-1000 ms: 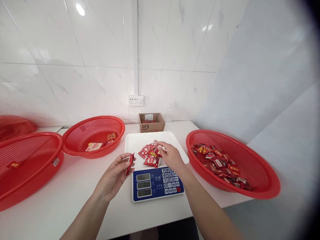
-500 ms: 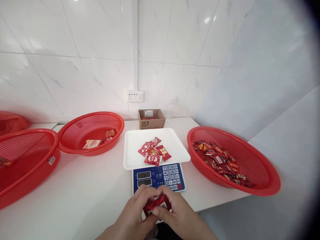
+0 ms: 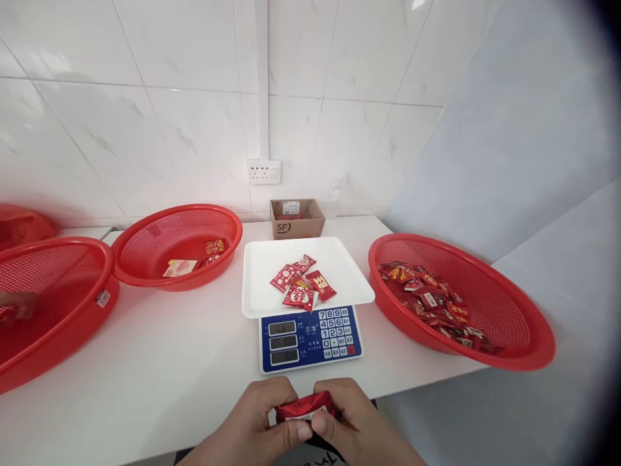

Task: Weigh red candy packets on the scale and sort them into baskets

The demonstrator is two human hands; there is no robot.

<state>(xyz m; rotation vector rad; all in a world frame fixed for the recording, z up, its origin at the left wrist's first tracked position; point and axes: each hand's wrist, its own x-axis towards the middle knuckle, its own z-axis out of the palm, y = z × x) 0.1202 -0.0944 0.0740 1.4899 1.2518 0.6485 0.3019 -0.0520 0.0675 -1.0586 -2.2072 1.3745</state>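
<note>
Between my two hands, low at the table's front edge, is a shiny red packet (image 3: 305,406) with a pale label. My left hand (image 3: 264,421) grips its left end and my right hand (image 3: 349,417) its right end, the thumbs almost meeting on the near side. Just beyond them stands a digital scale (image 3: 310,340) with a blue keypad panel. Several small red packets (image 3: 299,294) lie in a loose cluster on the scale's white tray (image 3: 257,278). The undersides of the fingers are hidden.
On the right, a large red basket (image 3: 514,304) holds many red packets. A second basket (image 3: 145,236) at left has a few packets and a card. Another person's hand (image 3: 19,304) reaches into a third basket (image 3: 104,272). Behind the scale sits a cardboard box (image 3: 303,228).
My hands have drawn back from the scale, uncovering its lower display, and now grip the packet by its ends. Another person's hand has come into the far left basket.
</note>
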